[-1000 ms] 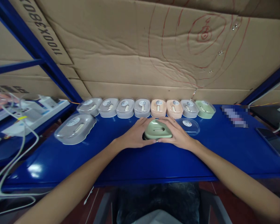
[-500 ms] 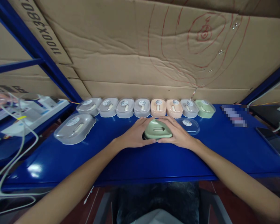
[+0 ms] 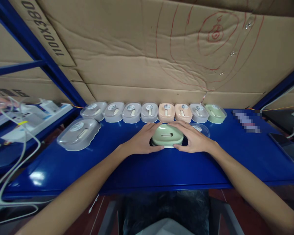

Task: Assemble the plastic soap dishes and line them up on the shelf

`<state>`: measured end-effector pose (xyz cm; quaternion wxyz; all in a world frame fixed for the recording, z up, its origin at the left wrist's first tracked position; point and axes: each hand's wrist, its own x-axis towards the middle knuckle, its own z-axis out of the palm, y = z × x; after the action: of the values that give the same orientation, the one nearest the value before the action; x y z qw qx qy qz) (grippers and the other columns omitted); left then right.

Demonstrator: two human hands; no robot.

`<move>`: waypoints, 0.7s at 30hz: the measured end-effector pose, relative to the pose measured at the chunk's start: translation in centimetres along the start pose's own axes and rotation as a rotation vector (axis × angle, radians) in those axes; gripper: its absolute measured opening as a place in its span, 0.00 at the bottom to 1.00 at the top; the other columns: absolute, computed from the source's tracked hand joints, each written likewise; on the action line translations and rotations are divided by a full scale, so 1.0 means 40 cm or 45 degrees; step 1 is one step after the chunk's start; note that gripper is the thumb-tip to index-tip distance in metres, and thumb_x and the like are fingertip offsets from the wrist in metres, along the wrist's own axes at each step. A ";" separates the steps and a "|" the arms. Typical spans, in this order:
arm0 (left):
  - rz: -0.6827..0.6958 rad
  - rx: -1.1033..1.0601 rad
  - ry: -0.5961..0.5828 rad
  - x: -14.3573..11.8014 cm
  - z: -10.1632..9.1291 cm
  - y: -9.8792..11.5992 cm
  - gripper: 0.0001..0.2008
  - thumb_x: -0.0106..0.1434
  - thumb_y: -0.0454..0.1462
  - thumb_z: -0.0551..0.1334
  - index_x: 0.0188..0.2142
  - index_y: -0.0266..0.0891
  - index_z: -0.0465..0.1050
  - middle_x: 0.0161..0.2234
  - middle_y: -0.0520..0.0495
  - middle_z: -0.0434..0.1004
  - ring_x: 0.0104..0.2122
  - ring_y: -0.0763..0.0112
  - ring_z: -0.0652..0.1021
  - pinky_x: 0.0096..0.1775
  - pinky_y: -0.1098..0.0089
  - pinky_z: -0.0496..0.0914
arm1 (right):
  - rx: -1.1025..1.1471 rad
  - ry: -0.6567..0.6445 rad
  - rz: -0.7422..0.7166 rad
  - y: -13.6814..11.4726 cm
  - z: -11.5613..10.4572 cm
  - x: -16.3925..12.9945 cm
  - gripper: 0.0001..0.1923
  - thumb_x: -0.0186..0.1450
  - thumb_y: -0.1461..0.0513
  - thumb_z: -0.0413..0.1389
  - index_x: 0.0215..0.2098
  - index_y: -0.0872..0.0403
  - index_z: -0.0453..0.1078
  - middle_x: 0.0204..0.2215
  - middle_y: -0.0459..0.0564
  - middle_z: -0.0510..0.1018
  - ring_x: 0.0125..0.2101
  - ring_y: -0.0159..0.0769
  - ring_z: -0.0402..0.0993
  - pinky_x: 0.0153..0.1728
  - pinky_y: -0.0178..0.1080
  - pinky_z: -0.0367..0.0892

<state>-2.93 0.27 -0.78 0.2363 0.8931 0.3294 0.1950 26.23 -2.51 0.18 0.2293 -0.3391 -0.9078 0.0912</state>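
A pale green plastic box (image 3: pixel 168 131) with rounded corners and a slot in its top sits on the table in front of me. My left hand (image 3: pixel 144 139) curls round its left side, thumb at the near edge. Round the right side goes my right hand (image 3: pixel 194 138), its thumb also on the near rim and a gap showing between palm and box. Fingertips of both hands are partly hidden behind the box. Just behind my right hand lies a clear lid (image 3: pixel 203 129) with a round sticker, partly covered by the hand.
Along the back of the blue table (image 3: pixel 137 173) runs a row of clear-lidded boxes, among them a grey box (image 3: pixel 149 112), a peach box (image 3: pixel 166 112) and a green one (image 3: pixel 215 114). A larger grey box (image 3: pixel 78 134) stands left. A phone (image 3: pixel 287 147) lies far right; white cables (image 3: pixel 24 156) hang left.
My right hand has shifted slightly right and loosened, uncovering more of the green box's right side. The box now looks more level. My left hand stays in place.
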 end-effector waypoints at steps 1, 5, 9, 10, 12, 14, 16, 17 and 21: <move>-0.004 -0.002 0.001 0.000 0.000 -0.001 0.52 0.63 0.58 0.71 0.78 0.50 0.50 0.72 0.36 0.62 0.72 0.35 0.63 0.69 0.34 0.61 | 0.011 0.000 -0.004 0.000 -0.001 0.000 0.46 0.66 0.54 0.67 0.78 0.45 0.54 0.71 0.58 0.69 0.69 0.60 0.67 0.69 0.66 0.66; -0.007 0.004 -0.011 0.000 0.001 -0.005 0.53 0.62 0.59 0.71 0.78 0.49 0.50 0.72 0.35 0.62 0.73 0.35 0.62 0.70 0.34 0.60 | 0.044 -0.005 -0.012 -0.003 -0.003 0.002 0.44 0.65 0.55 0.66 0.76 0.48 0.57 0.69 0.59 0.70 0.68 0.58 0.68 0.69 0.63 0.68; -0.027 0.017 -0.033 -0.001 0.004 -0.012 0.56 0.60 0.59 0.73 0.78 0.50 0.48 0.74 0.34 0.58 0.74 0.33 0.59 0.70 0.32 0.59 | 0.045 -0.016 -0.033 -0.005 -0.004 0.006 0.43 0.64 0.54 0.67 0.74 0.47 0.59 0.67 0.59 0.71 0.67 0.58 0.69 0.68 0.63 0.69; -0.032 0.022 -0.032 -0.001 0.006 -0.013 0.56 0.60 0.59 0.73 0.78 0.50 0.48 0.75 0.34 0.58 0.74 0.33 0.59 0.71 0.32 0.59 | 0.044 -0.020 -0.034 -0.006 -0.004 0.006 0.43 0.64 0.54 0.67 0.74 0.47 0.60 0.67 0.59 0.71 0.67 0.58 0.70 0.67 0.63 0.70; -0.022 0.028 -0.018 -0.002 0.008 -0.017 0.56 0.60 0.59 0.73 0.78 0.51 0.48 0.75 0.34 0.58 0.74 0.32 0.59 0.70 0.31 0.59 | 0.043 -0.032 -0.026 -0.008 -0.004 0.007 0.44 0.64 0.55 0.67 0.74 0.47 0.59 0.67 0.59 0.70 0.66 0.59 0.70 0.66 0.63 0.70; 0.006 0.020 0.006 -0.003 0.009 -0.019 0.55 0.60 0.59 0.73 0.78 0.53 0.48 0.74 0.36 0.60 0.73 0.33 0.61 0.69 0.31 0.61 | 0.048 -0.041 -0.015 -0.009 -0.004 0.007 0.44 0.63 0.55 0.67 0.75 0.46 0.59 0.67 0.59 0.70 0.66 0.60 0.70 0.66 0.64 0.71; 0.021 0.013 0.016 -0.003 0.009 -0.020 0.54 0.61 0.59 0.73 0.78 0.55 0.48 0.74 0.37 0.60 0.73 0.33 0.62 0.69 0.31 0.62 | 0.049 -0.046 -0.008 -0.010 -0.004 0.006 0.44 0.63 0.55 0.67 0.75 0.46 0.59 0.67 0.59 0.70 0.65 0.60 0.70 0.65 0.64 0.71; 0.016 0.015 0.011 -0.003 0.009 -0.020 0.54 0.61 0.59 0.73 0.78 0.55 0.48 0.74 0.37 0.60 0.73 0.33 0.62 0.69 0.31 0.61 | 0.045 -0.046 -0.006 -0.010 -0.004 0.006 0.45 0.63 0.55 0.67 0.75 0.46 0.59 0.68 0.60 0.69 0.65 0.61 0.70 0.65 0.64 0.71; -0.019 0.044 -0.015 -0.002 0.008 -0.016 0.55 0.61 0.60 0.72 0.78 0.51 0.48 0.74 0.35 0.60 0.73 0.34 0.61 0.70 0.33 0.61 | 0.021 -0.053 0.008 -0.010 0.002 0.004 0.46 0.62 0.57 0.67 0.76 0.47 0.58 0.69 0.61 0.67 0.66 0.62 0.70 0.65 0.63 0.71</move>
<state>-3.14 0.55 -1.39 0.2241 0.8957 0.3380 0.1823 25.87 -2.72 0.29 0.2127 -0.3382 -0.9105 0.1064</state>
